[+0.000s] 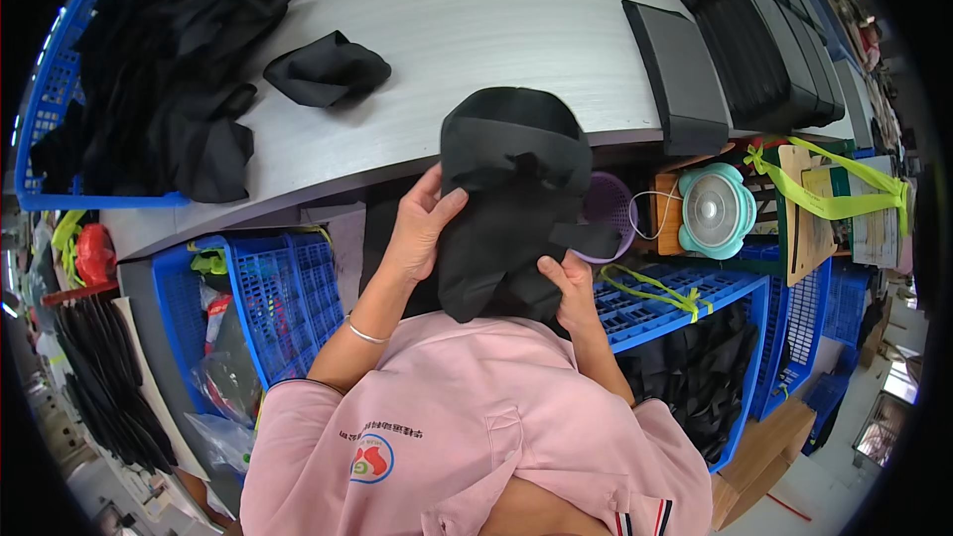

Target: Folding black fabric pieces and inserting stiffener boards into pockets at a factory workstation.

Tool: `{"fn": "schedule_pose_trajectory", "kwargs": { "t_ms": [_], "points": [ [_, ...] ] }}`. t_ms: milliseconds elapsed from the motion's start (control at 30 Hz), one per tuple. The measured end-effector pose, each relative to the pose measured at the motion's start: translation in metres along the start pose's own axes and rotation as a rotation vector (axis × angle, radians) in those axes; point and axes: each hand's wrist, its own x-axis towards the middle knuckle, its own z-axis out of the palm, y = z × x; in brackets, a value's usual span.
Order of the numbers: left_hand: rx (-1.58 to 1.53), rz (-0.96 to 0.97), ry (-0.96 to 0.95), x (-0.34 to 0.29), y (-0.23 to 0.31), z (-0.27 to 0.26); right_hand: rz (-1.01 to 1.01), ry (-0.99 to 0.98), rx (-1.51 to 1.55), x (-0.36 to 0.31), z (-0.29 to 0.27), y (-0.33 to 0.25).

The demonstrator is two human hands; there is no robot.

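Observation:
Between my hands, over the front edge of the pale table [467, 30], is a black fabric piece [501, 228] with a rounded, open-looking upper end. My left hand [421, 223] grips its left side, thumb on top and fingers partly behind. Lower down on the right, my right hand [572, 290] pinches its edge below a short black tab that sticks out to the right. A similar folded black piece [329, 69] lies alone on the table. Beyond it to the left, a heap of black fabric pieces [189, 40] spills from a blue crate [48, 129].
Flat black pieces [754, 50] are stacked at the table's right, beside a separate grey-black piece [679, 74]. Below them are a purple basket [608, 213] and a small turquoise fan [717, 210]. Blue crates [288, 303] flank me; the right crate [685, 303] holds black pieces.

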Motion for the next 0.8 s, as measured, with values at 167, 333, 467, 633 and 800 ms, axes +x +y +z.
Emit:
{"fn": "schedule_pose_trajectory", "kwargs": {
  "t_ms": [167,333,467,633,800],
  "points": [
    [-0.354,-0.205,-0.143,-0.014,0.007,0.001,0.009,-0.038,-0.126,-0.015,0.005,0.0],
    [-0.461,-0.2,-0.178,-0.022,0.011,0.0,0.019,-0.047,-0.147,-0.025,0.004,0.0],
    [-0.469,-0.218,-0.171,-0.027,0.01,-0.005,-0.006,-0.003,-0.165,-0.029,0.012,-0.004],
    [-0.433,-0.188,-0.135,-0.028,0.011,-0.01,-0.015,-0.016,-0.201,-0.027,0.013,-0.016],
    [-0.326,-0.092,-0.118,-0.023,0.019,-0.008,-0.402,0.199,-0.452,-0.008,-0.006,-0.063]
  ]
}}
